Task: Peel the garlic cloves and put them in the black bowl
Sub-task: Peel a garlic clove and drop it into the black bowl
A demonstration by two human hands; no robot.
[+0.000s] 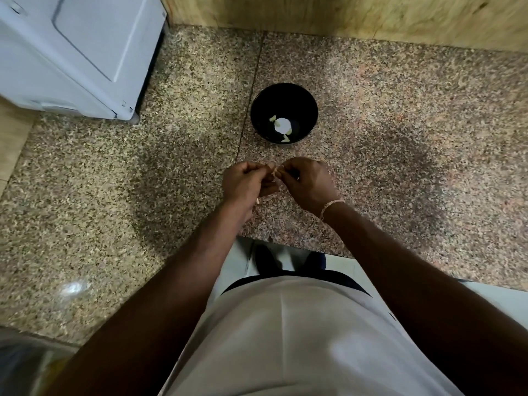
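One speckled granite counter [400,138] carries one white appliance [71,52] at its far left corner and one black bowl [258,110] near the middle. Inside the bowl lie about three pale peeled garlic pieces [273,118] beside a bright white glare. Just in front of the bowl, the left hand [247,181] and right hand [307,182] meet, fingers curled, pinching one small garlic clove [273,170] between their fingertips.

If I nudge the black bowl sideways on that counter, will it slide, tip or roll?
The black bowl sits upright on polished speckled stone counter, so it would probably slide rather than roll. It holds only a few pale garlic pieces, so it is likely light and easy to shift. Its sides seem to narrow downward, so a high push might tip it.
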